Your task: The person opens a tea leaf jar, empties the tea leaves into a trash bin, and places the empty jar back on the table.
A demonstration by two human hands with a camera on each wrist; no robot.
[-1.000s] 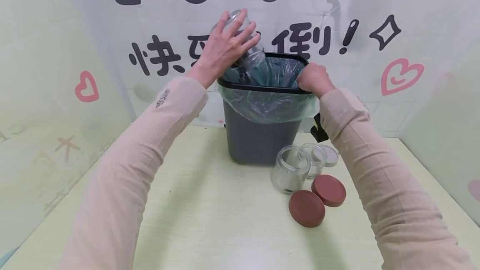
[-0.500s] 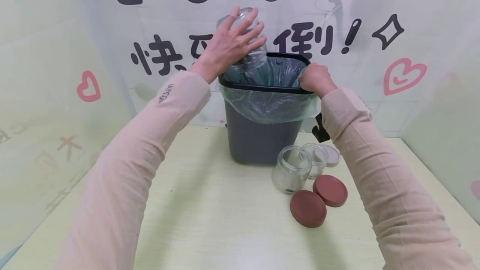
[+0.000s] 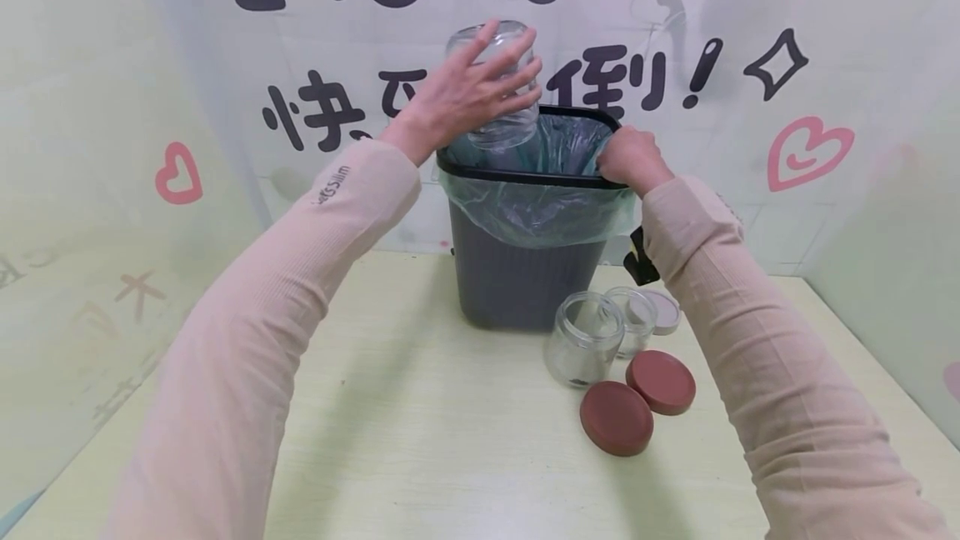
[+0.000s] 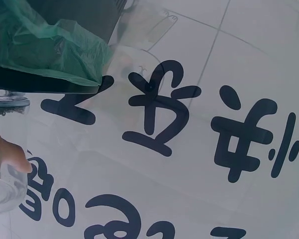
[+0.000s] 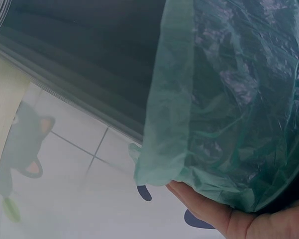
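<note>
My left hand (image 3: pixel 468 94) holds a clear glass jar (image 3: pixel 504 133) mouth down over the left part of a dark grey trash can (image 3: pixel 525 290), fingers spread around its side. Small dark bits show near the jar's mouth in the left wrist view, where a finger (image 4: pixel 12 155) lies along the glass. A thin green liner bag (image 3: pixel 540 219) lines the can and folds over its black rim. At the can's right corner, my right hand (image 3: pixel 632 158) grips the rim and liner. The right wrist view shows that hand (image 5: pixel 224 216) against the bag's edge.
Two open glass jars, a larger one (image 3: pixel 585 344) and a smaller one (image 3: pixel 633 323), stand on the table (image 3: pixel 420 432) right of the can. Two reddish-brown lids (image 3: pixel 616 418) lie in front, a pale lid (image 3: pixel 660 312) behind. A printed wall sheet (image 3: pixel 337 207) hangs behind the can.
The left hand has tipped the jar from slanted to nearly upside down and shifted it slightly right. Dark contents seen at its mouth earlier have mostly left it. The right hand stays put.
</note>
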